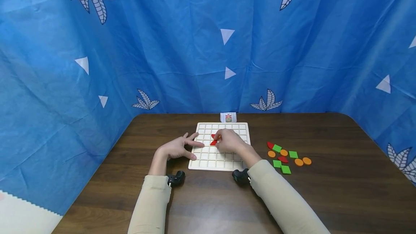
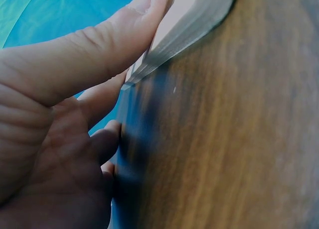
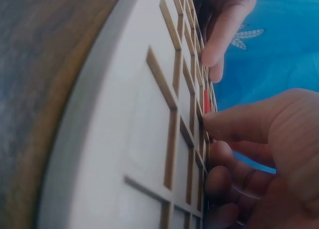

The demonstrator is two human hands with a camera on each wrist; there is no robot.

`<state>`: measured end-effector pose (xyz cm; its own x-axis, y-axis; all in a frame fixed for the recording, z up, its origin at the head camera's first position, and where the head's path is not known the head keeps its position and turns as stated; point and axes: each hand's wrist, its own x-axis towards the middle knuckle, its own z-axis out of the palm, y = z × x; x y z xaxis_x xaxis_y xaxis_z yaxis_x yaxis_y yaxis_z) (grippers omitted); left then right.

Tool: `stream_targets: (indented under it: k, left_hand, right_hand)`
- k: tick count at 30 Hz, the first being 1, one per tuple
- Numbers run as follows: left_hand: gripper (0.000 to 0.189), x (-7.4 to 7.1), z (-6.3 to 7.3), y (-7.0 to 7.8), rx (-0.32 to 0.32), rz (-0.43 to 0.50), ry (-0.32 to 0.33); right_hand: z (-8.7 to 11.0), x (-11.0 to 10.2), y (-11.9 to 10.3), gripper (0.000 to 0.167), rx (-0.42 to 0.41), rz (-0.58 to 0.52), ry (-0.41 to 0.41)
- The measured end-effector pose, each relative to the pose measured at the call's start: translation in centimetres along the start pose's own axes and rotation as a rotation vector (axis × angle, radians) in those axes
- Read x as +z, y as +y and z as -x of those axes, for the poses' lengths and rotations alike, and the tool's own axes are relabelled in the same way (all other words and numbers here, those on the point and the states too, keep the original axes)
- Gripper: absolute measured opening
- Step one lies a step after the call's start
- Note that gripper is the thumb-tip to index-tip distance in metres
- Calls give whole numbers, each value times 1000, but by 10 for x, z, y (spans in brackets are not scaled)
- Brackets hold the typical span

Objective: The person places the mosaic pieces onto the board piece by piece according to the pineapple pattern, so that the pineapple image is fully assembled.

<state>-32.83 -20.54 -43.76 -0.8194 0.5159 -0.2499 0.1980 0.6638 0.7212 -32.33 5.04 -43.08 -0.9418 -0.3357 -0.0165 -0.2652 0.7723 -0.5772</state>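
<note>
A white grid board with raised square cells lies on the table. My left hand rests at its left side, fingers spread over the edge cells and thumb at the near left corner. In the left wrist view, the thumb lies along the board's rim. Over the middle of the grid, my right hand pinches a small red piece between curled fingers, which partly hide it. Beside those fingertips a red leaf-shaped piece sits in a cell. Red also shows by the thumb in the right wrist view.
Right of the board lie loose pieces: green squares, orange discs and red leaf shapes. A small card with a coloured grid picture sits behind the board. A blue patterned curtain hangs behind the brown table.
</note>
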Motion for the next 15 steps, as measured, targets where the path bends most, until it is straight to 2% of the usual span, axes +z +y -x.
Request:
stream_targets:
  k: [8, 15]
  left_hand:
    - [54, 1, 1, -1, 6, 6, 8]
    - [53, 1, 1, -1, 7, -7, 13]
  right_hand:
    - [4, -3, 3, 24, -10, 3, 3]
    - [15, -15, 2, 14, -58, 16, 25]
